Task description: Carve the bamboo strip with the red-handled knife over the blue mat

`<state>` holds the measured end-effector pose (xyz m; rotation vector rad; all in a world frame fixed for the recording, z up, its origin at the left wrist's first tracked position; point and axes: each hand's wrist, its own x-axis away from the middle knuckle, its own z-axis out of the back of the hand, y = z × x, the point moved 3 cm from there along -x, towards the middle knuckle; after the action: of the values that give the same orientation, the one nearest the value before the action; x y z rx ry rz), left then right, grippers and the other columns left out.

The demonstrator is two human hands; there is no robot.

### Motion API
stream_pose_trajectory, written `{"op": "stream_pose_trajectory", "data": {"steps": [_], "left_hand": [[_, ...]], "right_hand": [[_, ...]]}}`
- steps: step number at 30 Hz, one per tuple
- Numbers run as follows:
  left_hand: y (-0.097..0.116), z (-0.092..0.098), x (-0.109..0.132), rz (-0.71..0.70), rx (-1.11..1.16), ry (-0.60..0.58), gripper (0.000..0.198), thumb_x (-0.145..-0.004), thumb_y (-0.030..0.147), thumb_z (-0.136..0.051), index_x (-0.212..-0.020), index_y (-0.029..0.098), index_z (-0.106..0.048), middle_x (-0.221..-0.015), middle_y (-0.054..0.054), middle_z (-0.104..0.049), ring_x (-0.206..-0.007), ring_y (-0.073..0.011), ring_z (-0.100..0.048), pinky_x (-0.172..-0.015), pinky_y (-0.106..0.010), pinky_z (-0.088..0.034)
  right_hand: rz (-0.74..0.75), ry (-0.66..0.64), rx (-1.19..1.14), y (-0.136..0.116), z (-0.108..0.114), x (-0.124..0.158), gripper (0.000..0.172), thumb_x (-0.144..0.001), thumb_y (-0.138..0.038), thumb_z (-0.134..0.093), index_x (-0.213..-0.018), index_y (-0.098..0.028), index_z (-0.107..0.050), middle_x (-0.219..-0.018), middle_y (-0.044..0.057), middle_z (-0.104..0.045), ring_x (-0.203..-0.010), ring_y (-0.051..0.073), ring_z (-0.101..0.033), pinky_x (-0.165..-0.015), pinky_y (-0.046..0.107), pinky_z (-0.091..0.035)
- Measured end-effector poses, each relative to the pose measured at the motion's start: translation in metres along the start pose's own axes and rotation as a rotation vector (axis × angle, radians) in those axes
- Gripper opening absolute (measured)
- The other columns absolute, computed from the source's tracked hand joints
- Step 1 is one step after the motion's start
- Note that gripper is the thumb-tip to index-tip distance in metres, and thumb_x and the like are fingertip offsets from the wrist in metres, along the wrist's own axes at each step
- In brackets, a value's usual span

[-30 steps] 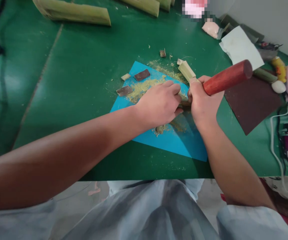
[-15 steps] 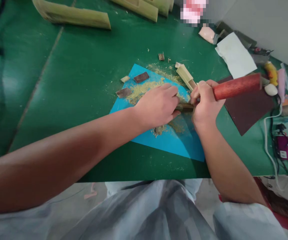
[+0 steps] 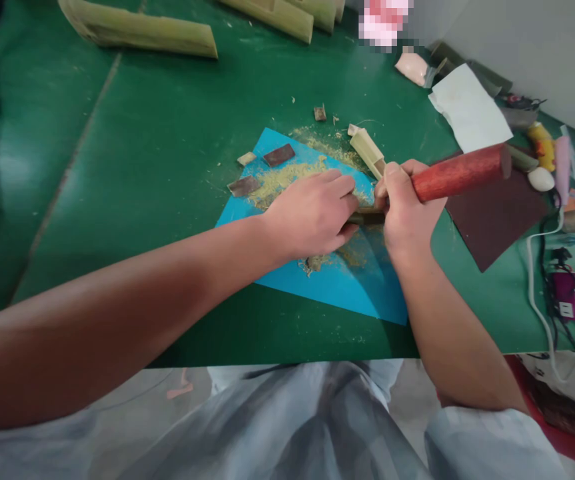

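Left hand [image 3: 317, 210] clamped on bamboo piece [image 3: 368, 216] (over blue sheet [image 3: 337, 293], hand's 3 o'clock side), right hand [image 3: 410, 210] clenched round red handle [image 3: 460, 173]; firm bracing and short strokes should serve best.

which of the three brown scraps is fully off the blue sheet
The squarish scrap, topmost of the three in the picture, on the green table; the other two overlap the blue sheet.
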<state>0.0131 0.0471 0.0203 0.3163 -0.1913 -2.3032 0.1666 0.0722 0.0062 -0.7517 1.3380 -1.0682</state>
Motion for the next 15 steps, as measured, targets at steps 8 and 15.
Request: {"op": "stream_pose_trajectory", "data": {"steps": [8, 15], "left_hand": [[0.0009, 0.0025, 0.0011, 0.024, -0.007, 0.002, 0.025, -0.093, 0.032, -0.057, -0.102, 0.013, -0.07, -0.104, -0.013, -0.064, -0.105, -0.0312, -0.062, -0.084, -0.04, -0.049], [0.0044, 0.0023, 0.0001, 0.011, -0.074, -0.032, 0.025, -0.093, 0.028, -0.057, -0.103, 0.011, -0.071, -0.104, -0.014, -0.065, -0.103, -0.0314, -0.062, -0.082, -0.039, -0.05]], "right_hand": [[-0.036, -0.038, 0.014, -0.0007, -0.0004, -0.0028, 0.047, -0.094, -0.056, -0.067, -0.064, -0.025, -0.048, -0.058, -0.006, -0.048, -0.057, 0.012, -0.056, -0.057, 0.03, -0.052], [-0.034, -0.011, 0.075, -0.0005, -0.0015, -0.0024, 0.045, -0.093, -0.051, -0.07, -0.063, -0.025, -0.048, -0.06, -0.005, -0.047, -0.063, 0.014, -0.058, -0.063, 0.032, -0.054]]}}
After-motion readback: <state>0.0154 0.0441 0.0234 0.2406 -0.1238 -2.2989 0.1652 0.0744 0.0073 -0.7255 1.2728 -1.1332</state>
